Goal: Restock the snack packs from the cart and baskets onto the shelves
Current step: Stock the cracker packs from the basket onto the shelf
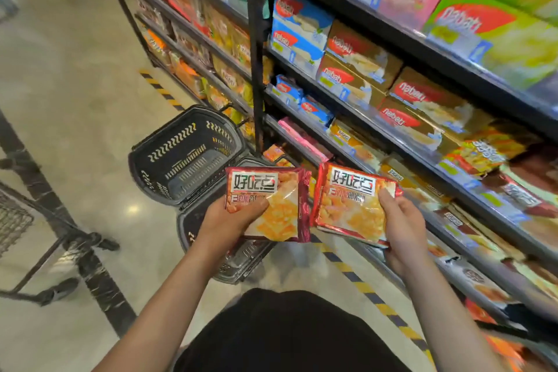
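Shop aisle; hands (232, 220) (401, 226) grip 2 snack packs (271, 202) (350, 202).

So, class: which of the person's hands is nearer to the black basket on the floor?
The left. The left hand, gripping a red snack pack, is directly above the black basket; the right hand, gripping another pack, is off towards the shelves.
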Demonstrator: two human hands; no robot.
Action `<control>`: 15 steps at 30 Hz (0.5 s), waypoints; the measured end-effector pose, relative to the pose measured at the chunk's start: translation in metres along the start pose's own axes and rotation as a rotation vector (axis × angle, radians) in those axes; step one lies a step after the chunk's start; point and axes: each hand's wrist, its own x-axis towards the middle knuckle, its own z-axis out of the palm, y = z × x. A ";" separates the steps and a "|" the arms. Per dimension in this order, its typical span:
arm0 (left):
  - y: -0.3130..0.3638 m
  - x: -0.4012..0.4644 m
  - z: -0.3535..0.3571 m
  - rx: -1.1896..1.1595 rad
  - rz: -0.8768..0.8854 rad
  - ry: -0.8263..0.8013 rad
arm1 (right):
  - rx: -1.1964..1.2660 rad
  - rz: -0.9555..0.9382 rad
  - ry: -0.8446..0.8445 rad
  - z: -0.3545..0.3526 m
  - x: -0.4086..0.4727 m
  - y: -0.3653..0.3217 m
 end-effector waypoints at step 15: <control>-0.025 -0.046 0.214 0.250 0.062 -0.307 | 0.182 -0.137 0.240 -0.244 -0.045 0.009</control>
